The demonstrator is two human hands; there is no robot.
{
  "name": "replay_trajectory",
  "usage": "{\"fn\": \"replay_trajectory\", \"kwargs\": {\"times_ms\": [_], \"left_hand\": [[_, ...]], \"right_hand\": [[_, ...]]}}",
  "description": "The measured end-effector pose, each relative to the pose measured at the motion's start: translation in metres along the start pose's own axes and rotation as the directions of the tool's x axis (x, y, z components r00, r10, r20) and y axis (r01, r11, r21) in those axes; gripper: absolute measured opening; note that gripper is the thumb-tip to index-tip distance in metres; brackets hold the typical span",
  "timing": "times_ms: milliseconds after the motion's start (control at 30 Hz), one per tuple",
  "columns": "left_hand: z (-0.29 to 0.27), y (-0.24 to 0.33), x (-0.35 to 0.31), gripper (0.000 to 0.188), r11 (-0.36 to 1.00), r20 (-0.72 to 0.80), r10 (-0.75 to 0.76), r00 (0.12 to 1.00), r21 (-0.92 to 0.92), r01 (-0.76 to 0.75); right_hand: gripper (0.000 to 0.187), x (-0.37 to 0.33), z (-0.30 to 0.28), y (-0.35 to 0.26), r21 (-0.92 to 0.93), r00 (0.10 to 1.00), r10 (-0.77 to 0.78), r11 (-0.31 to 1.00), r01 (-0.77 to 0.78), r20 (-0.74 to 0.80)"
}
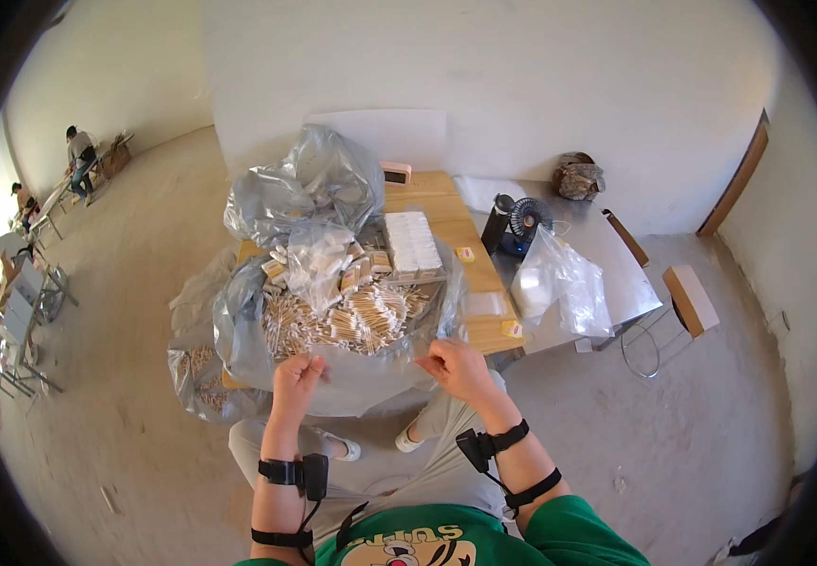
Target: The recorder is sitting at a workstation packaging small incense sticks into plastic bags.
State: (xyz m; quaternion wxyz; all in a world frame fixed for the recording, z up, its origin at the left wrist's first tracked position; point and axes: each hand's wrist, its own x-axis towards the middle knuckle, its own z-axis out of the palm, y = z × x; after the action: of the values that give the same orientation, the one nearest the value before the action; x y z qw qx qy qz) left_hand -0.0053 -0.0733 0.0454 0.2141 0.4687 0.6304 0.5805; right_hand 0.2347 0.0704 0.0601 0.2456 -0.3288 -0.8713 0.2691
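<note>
A large grey plastic bag (239, 316) lies spread wide at the table's near side, with a loose heap of wooden-stick cotton swabs (371, 316) in it. My left hand (297, 379) is closed in a pinch at the bag's near left edge. Across from it, my right hand (457, 368) pinches the near right edge, and the film stretches between the two. Behind the heap sit small packs of swabs, partly under a crumpled clear bag (318, 267). A block of white packs (412, 243) is stacked to the right of these.
Another grey bag (309, 184) bulges at the back of the wooden table (441, 203). On the metal table to the right are a black bottle (497, 224), a small fan (529, 219) and a clear bag (559, 283). A cardboard box (691, 300) stands beyond. People work far left.
</note>
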Motion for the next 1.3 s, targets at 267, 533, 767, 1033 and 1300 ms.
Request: {"fn": "replay_trajectory", "kwargs": {"times_ms": [267, 533, 767, 1033, 1300], "left_hand": [[0.007, 0.008, 0.0, 0.031, 0.994, -0.005, 0.066, 0.998, 0.085, -0.065], [0.013, 0.01, 0.004, 0.035, 0.986, -0.069, 0.046, 0.997, 0.165, -0.034], [0.039, 0.015, -0.003, 0.026, 0.906, 0.244, 0.14, 0.96, 0.359, -0.224], [-0.015, -0.024, -0.013, 0.014, 0.931, 0.282, -0.355, 0.891, 0.197, 0.309], [0.011, -0.041, -0.019, 0.01, 0.487, 0.095, -0.53, 0.843, -0.78, 0.393]], "right_hand": [[0.019, 0.01, 0.015, -0.014, 0.208, 0.982, -0.154, 0.97, 0.128, 0.114], [0.019, 0.008, -0.007, 0.015, 0.011, 0.987, 0.136, 0.991, -0.135, -0.089], [0.029, 0.023, 0.006, -0.054, 0.199, 0.936, -0.336, 0.929, 0.311, 0.109], [0.012, 0.039, -0.035, -0.028, 0.157, 0.975, -0.184, 0.967, 0.203, -0.125], [0.012, 0.045, -0.028, 0.01, 0.351, 0.877, 0.077, 0.93, 0.109, -0.475]]}}
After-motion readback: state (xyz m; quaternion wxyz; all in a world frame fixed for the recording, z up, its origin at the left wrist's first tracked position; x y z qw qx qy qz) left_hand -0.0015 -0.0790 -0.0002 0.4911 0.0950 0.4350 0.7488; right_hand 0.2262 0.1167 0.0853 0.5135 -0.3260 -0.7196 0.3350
